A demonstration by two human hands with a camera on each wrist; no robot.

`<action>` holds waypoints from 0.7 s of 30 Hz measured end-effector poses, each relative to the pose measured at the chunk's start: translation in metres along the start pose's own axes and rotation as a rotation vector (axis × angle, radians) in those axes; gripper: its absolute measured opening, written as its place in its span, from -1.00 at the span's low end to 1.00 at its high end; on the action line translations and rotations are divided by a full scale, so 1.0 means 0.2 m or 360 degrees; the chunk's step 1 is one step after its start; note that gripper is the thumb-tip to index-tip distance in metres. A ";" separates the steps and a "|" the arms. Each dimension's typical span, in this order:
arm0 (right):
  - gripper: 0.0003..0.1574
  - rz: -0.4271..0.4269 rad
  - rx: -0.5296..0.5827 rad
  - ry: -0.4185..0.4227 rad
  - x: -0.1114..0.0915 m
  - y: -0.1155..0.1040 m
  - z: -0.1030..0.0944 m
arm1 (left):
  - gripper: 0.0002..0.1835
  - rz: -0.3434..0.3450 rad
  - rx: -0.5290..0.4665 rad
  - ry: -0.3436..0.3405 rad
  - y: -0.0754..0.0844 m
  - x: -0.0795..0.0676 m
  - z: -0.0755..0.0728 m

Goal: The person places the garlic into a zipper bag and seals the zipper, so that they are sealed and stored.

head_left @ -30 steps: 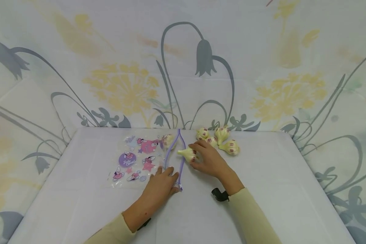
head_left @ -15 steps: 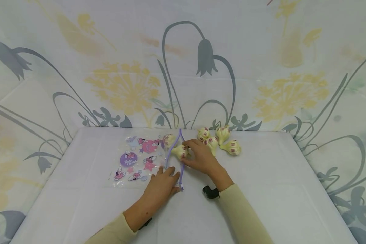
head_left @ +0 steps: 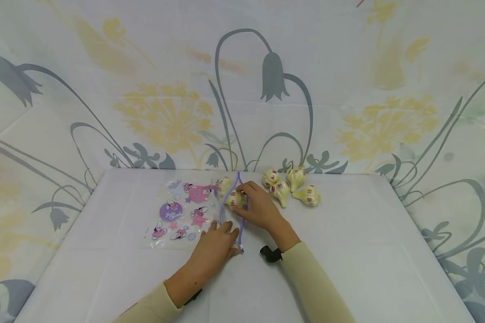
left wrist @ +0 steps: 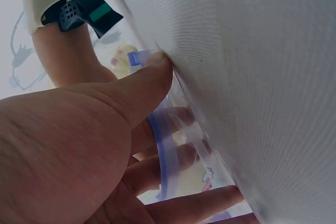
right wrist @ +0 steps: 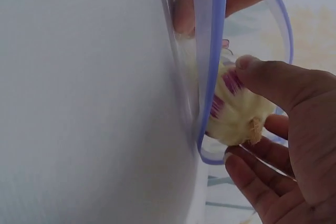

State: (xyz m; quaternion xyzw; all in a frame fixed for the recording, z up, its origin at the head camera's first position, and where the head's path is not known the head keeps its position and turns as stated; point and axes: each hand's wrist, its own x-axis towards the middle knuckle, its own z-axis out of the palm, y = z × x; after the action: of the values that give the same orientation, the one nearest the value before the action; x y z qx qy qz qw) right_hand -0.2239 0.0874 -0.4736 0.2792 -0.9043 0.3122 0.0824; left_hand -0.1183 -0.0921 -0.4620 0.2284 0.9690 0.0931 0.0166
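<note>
A clear zip bag with pink and purple prints lies flat on the table, its purple-edged mouth gaping to the right. My left hand rests on the near part of the bag by the mouth, fingers extended and thumb at the zip's near end. With thumb and fingers, my right hand holds a garlic bulb within the mouth; its root end faces the right wrist camera. Another garlic bulb sits inside the bag just beyond it, seen through the plastic.
To the right of the bag, several loose garlic bulbs are grouped near the back of the white table. A flower-printed cloth rises behind the table's far edge. Dark wrist cameras sit under the sleeves.
My right hand has moved left, carrying the garlic bulb from over the mouth's right edge into the opening. My left hand has stayed on the bag.
</note>
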 end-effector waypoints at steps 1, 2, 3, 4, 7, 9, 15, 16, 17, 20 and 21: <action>-0.34 0.0003 -0.0004 0.0011 0.00 -0.01 0.01 | -0.45 0.0002 -0.0001 0.0000 0.00 0.00 0.00; -0.34 0.0008 -0.0009 0.0020 0.01 -0.01 0.01 | -0.45 0.0003 -0.0003 0.0001 0.00 0.00 0.00; -0.34 0.0011 -0.0007 0.0030 0.01 -0.01 0.02 | -0.45 0.0005 -0.0004 0.0003 0.00 0.00 0.00; -0.35 0.0020 0.0002 0.0036 0.01 -0.01 0.02 | -0.45 0.0004 -0.0002 0.0000 0.00 0.00 0.00; -0.36 0.0057 0.0077 0.0056 0.02 -0.01 0.04 | -0.44 -0.0007 -0.0003 -0.0018 0.00 0.00 -0.01; -0.38 0.0087 0.0145 0.0065 0.03 -0.01 0.05 | -0.44 -0.0020 -0.0002 -0.0038 0.01 0.00 -0.01; -0.40 0.0138 0.0236 0.0086 0.04 -0.03 0.06 | -0.43 -0.0044 0.0005 -0.0078 0.01 0.00 -0.01; -0.40 0.0145 0.0232 0.0081 0.04 -0.03 0.07 | -0.43 -0.0043 0.0011 -0.0074 0.01 0.00 -0.01; -0.40 0.0150 0.0230 0.0076 0.04 -0.04 0.07 | -0.43 -0.0041 0.0017 -0.0070 0.01 0.00 -0.01; -0.40 0.0159 0.0208 0.0073 0.05 -0.04 0.07 | -0.43 -0.0030 0.0039 -0.0050 0.01 0.00 -0.01; -0.41 0.0161 0.0208 0.0078 0.05 -0.05 0.07 | -0.43 -0.0028 0.0046 -0.0044 0.01 0.00 -0.01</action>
State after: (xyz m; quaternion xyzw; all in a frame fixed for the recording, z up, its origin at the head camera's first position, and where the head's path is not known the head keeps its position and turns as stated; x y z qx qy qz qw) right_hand -0.2270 0.0668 -0.4767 0.2303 -0.8927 0.3809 0.0702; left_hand -0.1175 -0.0897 -0.4595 0.2214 0.9718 0.0757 0.0276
